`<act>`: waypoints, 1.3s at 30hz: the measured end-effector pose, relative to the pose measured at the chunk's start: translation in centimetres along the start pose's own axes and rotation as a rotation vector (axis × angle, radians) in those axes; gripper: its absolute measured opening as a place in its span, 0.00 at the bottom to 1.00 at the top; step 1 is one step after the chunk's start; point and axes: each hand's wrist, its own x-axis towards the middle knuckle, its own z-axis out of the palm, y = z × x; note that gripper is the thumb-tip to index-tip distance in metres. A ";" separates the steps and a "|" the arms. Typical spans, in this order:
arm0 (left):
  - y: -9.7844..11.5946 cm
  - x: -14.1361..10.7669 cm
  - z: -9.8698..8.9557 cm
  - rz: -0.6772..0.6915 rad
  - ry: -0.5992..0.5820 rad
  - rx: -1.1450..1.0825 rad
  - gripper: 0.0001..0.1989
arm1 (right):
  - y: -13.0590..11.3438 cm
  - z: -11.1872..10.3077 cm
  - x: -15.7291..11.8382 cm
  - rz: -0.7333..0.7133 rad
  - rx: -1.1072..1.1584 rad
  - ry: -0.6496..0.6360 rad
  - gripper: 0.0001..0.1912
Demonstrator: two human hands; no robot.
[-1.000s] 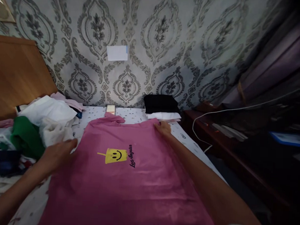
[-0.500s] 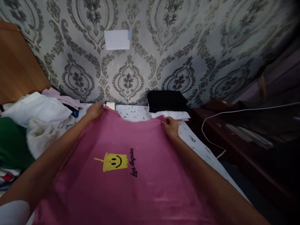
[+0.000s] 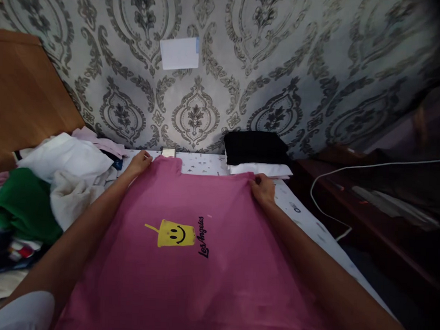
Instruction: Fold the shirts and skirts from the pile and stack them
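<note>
A pink shirt (image 3: 171, 284) with a yellow smiling cup print and dark "Los Angeles" lettering is spread over a white patterned surface. At its far left corner, my left hand (image 3: 142, 162) is closed with the fingers pinched at the cloth edge. My right hand (image 3: 263, 188) pinches the far right corner of the shirt. Between the two hands the far edge of the shirt runs nearly straight, with a small step near the left corner.
Crumpled clothes (image 3: 63, 163) are heaped at the left, beside a brown wooden panel (image 3: 30, 88). Folded black cloth (image 3: 255, 147) rests on white cloth (image 3: 259, 169) by the wall. A white cable (image 3: 327, 174) curves at the right.
The view has shifted slightly, so the scene sits further right. My right hand is a little further from my left, and the shirt's far edge is pulled straighter.
</note>
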 end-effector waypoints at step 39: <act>-7.7 -16.4 -4.7 -0.123 0.064 -0.134 0.24 | 0.6 -0.9 -11.0 -0.691 -0.279 -0.112 0.17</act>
